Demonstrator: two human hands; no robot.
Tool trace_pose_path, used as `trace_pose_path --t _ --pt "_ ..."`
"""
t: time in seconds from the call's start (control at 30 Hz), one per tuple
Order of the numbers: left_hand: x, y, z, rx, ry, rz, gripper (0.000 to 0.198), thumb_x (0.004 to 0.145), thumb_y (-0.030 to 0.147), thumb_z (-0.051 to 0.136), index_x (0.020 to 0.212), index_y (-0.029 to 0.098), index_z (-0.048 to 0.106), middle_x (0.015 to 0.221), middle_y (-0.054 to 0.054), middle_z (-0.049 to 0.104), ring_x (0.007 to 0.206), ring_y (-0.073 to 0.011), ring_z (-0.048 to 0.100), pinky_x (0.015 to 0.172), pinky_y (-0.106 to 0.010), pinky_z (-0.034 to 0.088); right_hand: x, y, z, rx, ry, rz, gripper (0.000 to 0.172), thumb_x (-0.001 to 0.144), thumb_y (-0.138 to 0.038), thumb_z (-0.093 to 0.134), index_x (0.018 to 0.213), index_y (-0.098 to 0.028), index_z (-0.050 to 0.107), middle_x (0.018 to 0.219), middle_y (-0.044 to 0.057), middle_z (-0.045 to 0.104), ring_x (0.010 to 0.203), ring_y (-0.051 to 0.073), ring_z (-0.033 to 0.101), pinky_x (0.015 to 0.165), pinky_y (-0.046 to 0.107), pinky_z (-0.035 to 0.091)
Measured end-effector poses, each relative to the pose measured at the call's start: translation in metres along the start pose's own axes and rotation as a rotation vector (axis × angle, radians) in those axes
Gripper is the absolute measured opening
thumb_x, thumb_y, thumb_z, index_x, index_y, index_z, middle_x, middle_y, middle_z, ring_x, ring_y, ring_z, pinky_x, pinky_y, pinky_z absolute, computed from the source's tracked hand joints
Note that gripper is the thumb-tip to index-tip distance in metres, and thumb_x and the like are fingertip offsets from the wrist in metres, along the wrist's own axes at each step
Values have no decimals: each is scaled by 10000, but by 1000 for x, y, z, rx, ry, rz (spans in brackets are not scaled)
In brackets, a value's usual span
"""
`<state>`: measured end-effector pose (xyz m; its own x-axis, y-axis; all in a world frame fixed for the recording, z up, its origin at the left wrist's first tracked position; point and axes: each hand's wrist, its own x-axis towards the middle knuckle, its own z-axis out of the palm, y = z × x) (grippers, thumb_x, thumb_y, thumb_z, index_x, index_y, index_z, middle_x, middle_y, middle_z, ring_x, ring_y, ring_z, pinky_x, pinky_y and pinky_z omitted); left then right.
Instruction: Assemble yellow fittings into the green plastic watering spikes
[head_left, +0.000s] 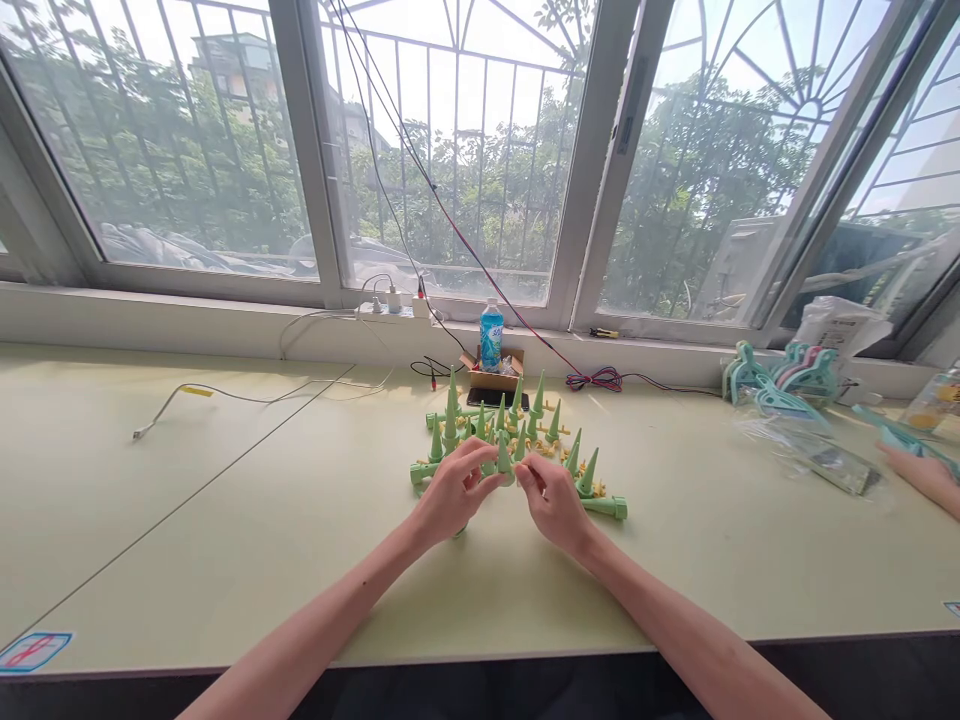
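Between the thumb and fingers of my left hand (463,488) is a green plastic cone-shaped spike (504,458), held tip up above the table. My right hand (553,497) is pinched close at the spike's right side; a small yellowish piece seems to be at its fingertips, too small to name. Around and behind both hands stand several more green spikes (540,395), with others lying on their sides, such as the green spike (604,507) right of my right hand. Small yellow valve-like pieces (553,445) lie scattered among them.
Behind the spikes are a dark phone (496,398), an open cardboard box (513,368) and a blue bottle (491,338). Coiled cable (594,379) lies by the sill. Far right: hangers (787,385), plastic bags (814,455) and another person's hand (919,472). A white cable (247,400) crosses the left side.
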<state>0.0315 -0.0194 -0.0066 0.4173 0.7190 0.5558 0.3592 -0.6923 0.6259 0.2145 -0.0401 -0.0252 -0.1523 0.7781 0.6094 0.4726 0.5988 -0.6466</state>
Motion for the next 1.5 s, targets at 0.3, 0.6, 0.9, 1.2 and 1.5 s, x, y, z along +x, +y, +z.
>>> trace_pose_path --t 0.3,0.6,0.9,1.2,1.5 --pt "2 2 -3 -111 -3 -201 557 963 519 375 654 134 632 600 -12 554 496 -90 393 485 -217 304 3 1 -3 -24 91 -50 285 989 -326 416 741 -198 472 632 -29 416 559 122 347 542 239 300" --pt "2 6 -5 -136 -144 -207 620 947 565 373 602 123 639 486 24 419 464 -81 294 480 -227 201 2 -2 -2 -35 3 -176 267 999 -255 399 751 -197 480 680 -10 465 605 131 413 588 240 335" --pt "1 6 -6 -99 -145 -175 516 914 547 447 615 141 556 577 26 412 535 -96 305 497 -221 219 2 -3 -3 -28 6 -125 266 991 -269 418 740 -198 468 653 -21 435 591 127 365 571 245 313" --pt "0 6 -5 23 -34 -77 358 841 484 607 701 159 557 613 50 335 552 -97 271 504 -222 243 0 -5 -3 19 -26 -43 288 981 -305 403 712 -204 419 619 -31 394 565 123 327 541 251 277" --pt "-2 3 -2 101 33 3 279 807 394 684 766 176 513 663 59 340 576 -93 286 520 -210 272 0 -8 -4 58 -64 -1 327 986 -365 373 696 -214 363 583 -40 388 520 118 334 515 252 275"
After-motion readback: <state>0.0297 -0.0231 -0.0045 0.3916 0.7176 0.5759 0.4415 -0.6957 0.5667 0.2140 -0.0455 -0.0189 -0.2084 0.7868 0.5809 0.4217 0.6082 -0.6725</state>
